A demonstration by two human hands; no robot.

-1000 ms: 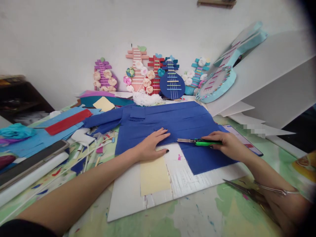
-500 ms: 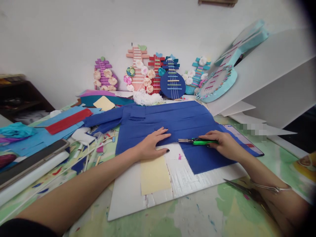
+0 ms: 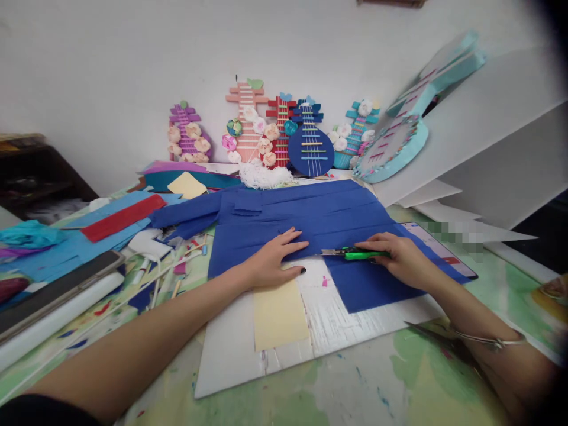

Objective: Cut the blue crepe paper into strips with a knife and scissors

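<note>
My left hand [image 3: 278, 260] lies with fingers spread on a large sheet of dark blue crepe paper [image 3: 284, 204], its thumb reaching over the white board [image 3: 222, 349] below. In my right hand [image 3: 402, 260] is a green and black utility knife [image 3: 361, 255], its metal blade pointing left along a cut edge in the blue paper. A blue flap [image 3: 368, 290] hangs toward me below the blade. On the scored board, a pale yellow paper piece [image 3: 281, 319] sits under my left wrist, and a small pink scrap [image 3: 325, 281] lies near the cut.
Scissors [image 3: 430, 332] lie partly under my right forearm. A phone [image 3: 62, 290], coloured paper strips [image 3: 124, 218] and scraps crowd the left. Several decorated paper lutes [image 3: 310, 142] stand along the wall. White boards [image 3: 483, 130] lean at right, beside a tablet [image 3: 444, 251] partly under the blue paper.
My right hand and the knife have shifted very slightly to the left along the paper. My left hand stays in place on the sheet.
</note>
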